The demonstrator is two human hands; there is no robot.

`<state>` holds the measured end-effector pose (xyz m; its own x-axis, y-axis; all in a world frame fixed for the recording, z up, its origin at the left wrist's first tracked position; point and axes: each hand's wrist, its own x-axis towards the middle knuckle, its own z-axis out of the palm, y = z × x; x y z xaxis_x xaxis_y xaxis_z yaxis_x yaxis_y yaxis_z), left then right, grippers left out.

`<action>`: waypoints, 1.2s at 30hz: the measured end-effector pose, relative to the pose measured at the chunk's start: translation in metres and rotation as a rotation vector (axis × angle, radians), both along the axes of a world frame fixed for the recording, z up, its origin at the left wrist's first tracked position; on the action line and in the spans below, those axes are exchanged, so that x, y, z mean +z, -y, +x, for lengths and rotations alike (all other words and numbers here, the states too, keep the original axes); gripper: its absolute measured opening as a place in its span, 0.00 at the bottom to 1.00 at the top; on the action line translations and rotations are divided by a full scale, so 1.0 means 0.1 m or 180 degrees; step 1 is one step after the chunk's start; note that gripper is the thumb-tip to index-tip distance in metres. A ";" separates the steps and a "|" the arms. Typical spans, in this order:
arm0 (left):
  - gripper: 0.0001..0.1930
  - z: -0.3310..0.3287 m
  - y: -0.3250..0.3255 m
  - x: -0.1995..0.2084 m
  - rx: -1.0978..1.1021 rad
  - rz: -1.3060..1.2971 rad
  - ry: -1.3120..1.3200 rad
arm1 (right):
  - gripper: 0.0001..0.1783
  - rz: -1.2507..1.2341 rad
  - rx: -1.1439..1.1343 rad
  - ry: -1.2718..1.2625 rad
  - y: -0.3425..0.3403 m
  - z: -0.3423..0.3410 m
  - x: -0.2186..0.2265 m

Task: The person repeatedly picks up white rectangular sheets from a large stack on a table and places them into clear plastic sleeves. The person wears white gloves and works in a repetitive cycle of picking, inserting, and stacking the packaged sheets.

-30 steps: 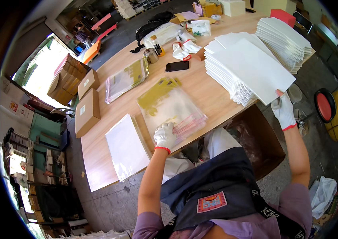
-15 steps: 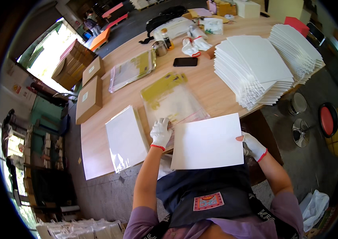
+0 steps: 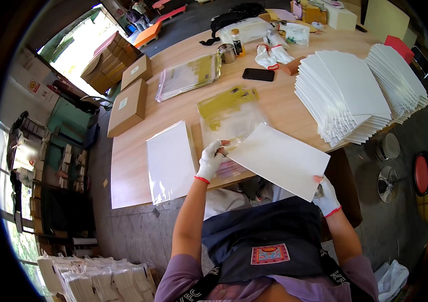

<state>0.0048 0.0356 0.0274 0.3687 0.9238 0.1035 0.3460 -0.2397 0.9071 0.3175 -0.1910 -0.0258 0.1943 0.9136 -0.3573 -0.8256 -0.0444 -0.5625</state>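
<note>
My right hand (image 3: 327,196), in a white glove with bare fingertips, grips the lower right corner of a white board (image 3: 282,161). The board is tilted, its left corner close to my left hand (image 3: 211,160). That hand, gloved alike, has its fingertips pinched at the near edge of a clear plastic bag (image 3: 224,128) with a gold printed band. The bag lies on top of several others at the table's near edge. To the left lies a stack of bagged white boards (image 3: 171,161) in glossy film.
The wooden table (image 3: 128,176) bears tall fanned stacks of white boards (image 3: 350,90) on the right. Two brown cartons (image 3: 128,108) stand at its left edge. Farther back are more plastic bags (image 3: 188,78), a black phone (image 3: 258,74), a metal tin (image 3: 226,53), a bottle (image 3: 237,43) and spare gloves (image 3: 273,55).
The white board has turned clockwise, its left corner now pointing at the bags. My left hand has moved from beside the board to the bag's edge. The view has shifted.
</note>
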 end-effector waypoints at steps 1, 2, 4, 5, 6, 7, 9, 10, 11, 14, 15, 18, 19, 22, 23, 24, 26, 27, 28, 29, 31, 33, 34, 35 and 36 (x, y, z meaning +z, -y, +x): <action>0.12 -0.01 0.01 0.00 -0.0023 -0.0003 -0.0054 | 0.22 0.0001 -0.0016 0.0044 0.01 0.00 0.01; 0.13 -0.04 0.02 0.00 -0.0029 0.0001 -0.0109 | 0.23 0.0011 -0.0015 0.0088 0.00 -0.01 0.08; 0.15 -0.04 0.05 -0.11 -0.0229 0.0722 -0.0394 | 0.23 0.0227 0.0046 0.0041 0.03 -0.01 0.08; 0.16 -0.02 0.04 -0.13 -0.0319 0.1117 -0.0539 | 0.23 0.0282 0.0057 0.0124 0.03 0.01 0.01; 0.17 0.03 0.07 -0.09 -0.0288 0.1211 -0.0611 | 0.24 0.0249 0.0015 0.0238 0.03 0.01 0.00; 0.17 0.06 0.11 -0.05 -0.0255 0.1302 -0.0685 | 0.25 0.0217 -0.0028 0.0352 0.04 0.00 -0.01; 0.18 0.06 0.13 -0.10 -0.0186 0.1623 -0.0662 | 0.28 0.0095 -0.0089 0.0493 0.05 -0.07 0.10; 0.18 0.04 0.15 -0.12 -0.0142 0.1573 -0.0716 | 0.27 0.0123 0.0065 0.0443 0.07 -0.02 0.06; 0.19 0.04 0.17 -0.11 -0.0118 0.1522 -0.0762 | 0.28 0.0122 0.0045 0.0499 0.06 -0.02 0.08; 0.21 0.10 0.34 -0.02 -0.0007 0.1179 -0.0854 | 0.27 0.0002 -0.0211 0.0724 0.03 -0.08 0.23; 0.20 0.10 0.35 -0.03 0.0089 0.1208 -0.0868 | 0.26 -0.0072 -0.0344 0.0759 0.01 -0.13 0.26; 0.16 0.11 0.41 -0.10 0.0362 0.1225 -0.0874 | 0.25 -0.0175 -0.0576 0.0866 -0.02 -0.19 0.31; 0.16 0.11 0.44 -0.12 0.0433 0.1226 -0.0938 | 0.25 -0.0112 -0.0535 0.0909 -0.01 -0.18 0.33; 0.14 0.20 0.55 -0.12 0.0642 0.1390 -0.1063 | 0.27 0.0096 -0.0053 0.0988 0.11 -0.05 0.17; 0.15 0.22 0.58 -0.15 0.0552 0.1443 -0.0905 | 0.28 0.0174 0.0182 0.1000 0.11 -0.03 0.20; 0.16 0.23 0.61 -0.18 0.0462 0.1496 -0.0747 | 0.26 0.0174 0.0030 0.0922 0.11 -0.06 0.21; 0.22 0.24 0.65 -0.36 0.0394 0.1706 -0.0533 | 0.22 0.0178 -0.0268 0.0763 0.08 -0.22 0.27; 0.26 0.32 0.73 -0.42 0.0805 0.1387 0.0143 | 0.22 0.0099 -0.0392 0.0807 0.08 -0.28 0.34; 0.30 0.45 0.80 -0.49 0.1206 0.1051 0.0815 | 0.21 0.0020 -0.0516 0.0849 0.07 -0.35 0.41; 0.34 0.58 0.86 -0.55 0.1593 0.0694 0.1478 | 0.21 -0.0019 -0.0514 0.0874 0.11 -0.41 0.49; 0.35 0.81 0.87 -0.61 0.2103 0.0475 0.1934 | 0.20 -0.0069 -0.0343 0.0926 0.21 -0.52 0.65; 0.26 1.03 0.93 -0.78 0.1491 -0.0564 0.2839 | 0.18 -0.0106 -0.0166 0.0896 0.32 -0.62 0.78; 0.26 1.12 0.94 -0.86 0.1103 -0.1181 0.3294 | 0.17 -0.0126 -0.0066 0.0869 0.38 -0.69 0.84; 0.25 1.23 0.98 -0.98 0.0840 -0.1720 0.3630 | 0.16 -0.0111 0.0091 0.0788 0.46 -0.69 0.83; 0.25 1.29 1.03 -1.08 0.0719 -0.2090 0.3829 | 0.15 -0.0118 0.0257 0.0818 0.50 -0.70 0.81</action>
